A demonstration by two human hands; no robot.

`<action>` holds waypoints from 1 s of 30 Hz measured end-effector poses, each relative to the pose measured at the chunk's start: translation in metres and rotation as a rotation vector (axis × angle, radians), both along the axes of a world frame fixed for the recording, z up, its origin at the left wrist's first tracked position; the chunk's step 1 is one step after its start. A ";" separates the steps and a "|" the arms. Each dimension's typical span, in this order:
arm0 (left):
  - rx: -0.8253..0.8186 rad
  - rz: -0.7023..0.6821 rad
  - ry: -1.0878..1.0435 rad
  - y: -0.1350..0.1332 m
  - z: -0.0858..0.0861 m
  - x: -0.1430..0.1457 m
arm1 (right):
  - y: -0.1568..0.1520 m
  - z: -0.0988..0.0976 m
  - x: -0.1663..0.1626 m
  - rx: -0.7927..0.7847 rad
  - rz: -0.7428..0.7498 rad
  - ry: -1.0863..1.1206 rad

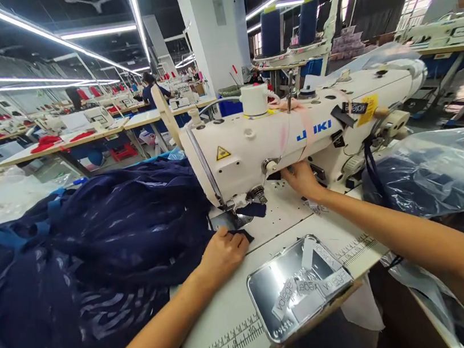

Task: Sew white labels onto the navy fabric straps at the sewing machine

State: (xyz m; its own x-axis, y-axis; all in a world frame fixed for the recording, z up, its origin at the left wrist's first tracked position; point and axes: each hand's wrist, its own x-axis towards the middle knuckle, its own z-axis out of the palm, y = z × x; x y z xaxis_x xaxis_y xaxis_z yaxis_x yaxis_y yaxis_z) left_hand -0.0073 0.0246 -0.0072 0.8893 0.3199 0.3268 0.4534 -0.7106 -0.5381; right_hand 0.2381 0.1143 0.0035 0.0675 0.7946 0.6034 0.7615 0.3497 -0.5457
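Observation:
A white sewing machine (pixel 233 151) stands before me on its bed. My left hand (pixel 225 254) is closed on the edge of a navy garment (pixel 136 228), just in front of the needle area. The garment is heaped to the left of the machine. A small navy fabric piece (pixel 253 211) lies by the presser foot. My right hand (pixel 302 181) reaches beneath the machine arm with its fingers curled. Something dark is at its fingertips, partly hidden by the machine, and I cannot make out what it is.
A metal tray (pixel 273 318) with several printed labels (pixel 304 288) sits at the table's front edge, beside a printed ruler scale (pixel 225 345). Clear plastic over dark fabric (pixel 443 173) lies at right. Navy thread cones (pixel 270 33) stand behind. A person (pixel 151 90) works farther back.

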 end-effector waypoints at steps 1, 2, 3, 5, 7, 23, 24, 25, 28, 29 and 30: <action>0.017 -0.010 0.002 0.000 0.000 -0.001 | -0.010 -0.002 0.001 0.018 0.044 0.075; 0.029 -0.012 0.003 0.000 0.000 -0.002 | -0.020 -0.003 -0.001 0.027 0.114 0.126; 0.038 -0.010 0.004 0.000 0.000 -0.002 | -0.030 -0.005 -0.004 0.018 0.202 0.154; 0.041 0.004 0.009 -0.001 0.000 -0.001 | -0.048 -0.008 -0.015 -0.069 0.382 0.164; 0.032 0.025 0.022 -0.003 0.001 0.001 | -0.057 -0.011 -0.031 -0.217 0.513 0.157; -0.012 0.109 -0.037 -0.012 -0.004 -0.009 | -0.057 -0.019 -0.010 0.019 0.769 -0.530; -0.021 0.114 -0.036 -0.012 -0.004 -0.009 | -0.059 -0.018 -0.010 0.033 0.754 -0.580; -0.029 0.118 -0.035 -0.012 -0.004 -0.009 | -0.060 -0.018 -0.010 0.054 0.738 -0.625; -0.036 0.127 -0.037 -0.012 -0.004 -0.009 | -0.061 -0.016 -0.012 0.142 0.725 -0.717; -0.034 0.128 -0.034 -0.013 -0.005 -0.009 | -0.060 -0.016 -0.013 0.179 0.731 -0.744; -0.031 0.130 -0.031 -0.013 -0.005 -0.009 | -0.058 -0.015 -0.013 0.219 0.739 -0.774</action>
